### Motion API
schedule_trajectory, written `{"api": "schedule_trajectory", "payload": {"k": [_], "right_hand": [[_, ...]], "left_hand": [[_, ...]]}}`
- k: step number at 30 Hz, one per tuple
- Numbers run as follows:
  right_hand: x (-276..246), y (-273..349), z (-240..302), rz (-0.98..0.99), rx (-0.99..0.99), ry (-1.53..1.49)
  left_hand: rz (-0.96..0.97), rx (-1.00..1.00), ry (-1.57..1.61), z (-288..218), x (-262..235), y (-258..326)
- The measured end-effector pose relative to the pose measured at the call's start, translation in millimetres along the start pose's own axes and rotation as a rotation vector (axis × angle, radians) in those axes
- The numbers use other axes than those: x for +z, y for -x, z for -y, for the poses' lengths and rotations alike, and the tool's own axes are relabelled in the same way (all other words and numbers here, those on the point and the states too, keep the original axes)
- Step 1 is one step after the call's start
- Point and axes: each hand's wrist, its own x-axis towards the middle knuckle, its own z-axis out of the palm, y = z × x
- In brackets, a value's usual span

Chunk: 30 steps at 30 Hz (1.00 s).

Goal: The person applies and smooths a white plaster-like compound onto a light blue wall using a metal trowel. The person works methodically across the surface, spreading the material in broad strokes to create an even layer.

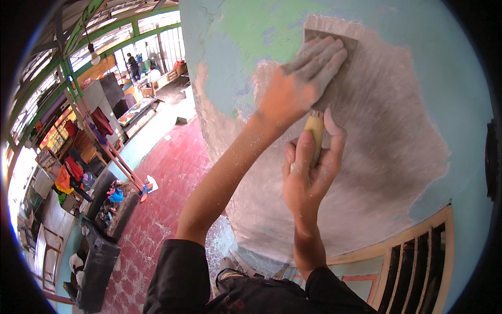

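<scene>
At the far left we see orange and red cloths [63, 178] hanging near cluttered furniture, and below them a black block-like piece [99, 269] standing on the floor. Above, a light bulb [94, 56] hangs by the green beams [112, 46]. Farther back we make out a person in dark clothes [134, 68], too small to tell more. Red floor tiles [162, 220], streaked with pale dust, run toward the wall [444, 68], whose blue and green paint borders a large grey-brown patch [381, 136].

Over this patch we find the left hand [302, 83], coated in pale dust; its fingers are stretched out, close together, and lie flat on the scraper's broad metal blade without wrapping around it. The scraper [315, 128] is against the upper part of the patch, blade upward and handle downward. Just below, we see the right hand [315, 170] gripping the yellowish handle, its fingers curled around it and one pointing up along it. At the lower right we see a framed vent [415, 264] with slats, and at the right edge a dark object [491, 159] that we cannot identify.
</scene>
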Motion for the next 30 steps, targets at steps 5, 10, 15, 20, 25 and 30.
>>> {"api": "schedule_trajectory", "payload": {"k": [5,10,15,20,25,30], "right_hand": [[4,-5,3,-0.002,0.028,-0.006],[-4,2,3,0.001,0.106,-0.039],[-1,-4,5,0.028,0.131,-0.066],[-17,41,-12,0.016,0.205,-0.102],[-34,71,-20,0.047,0.270,-0.094],[-31,71,-20,0.058,0.268,-0.149]], "left_hand": [[-0.009,0.008,-0.005,7,-2,-10],[0.004,-0.025,-0.004,0,2,1],[0.049,-0.033,-0.012,3,-5,-5],[0.175,-0.082,0.039,-23,-11,40],[0.277,-0.210,0.103,-53,-19,72],[0.320,-0.286,0.081,-60,-27,69]]}}
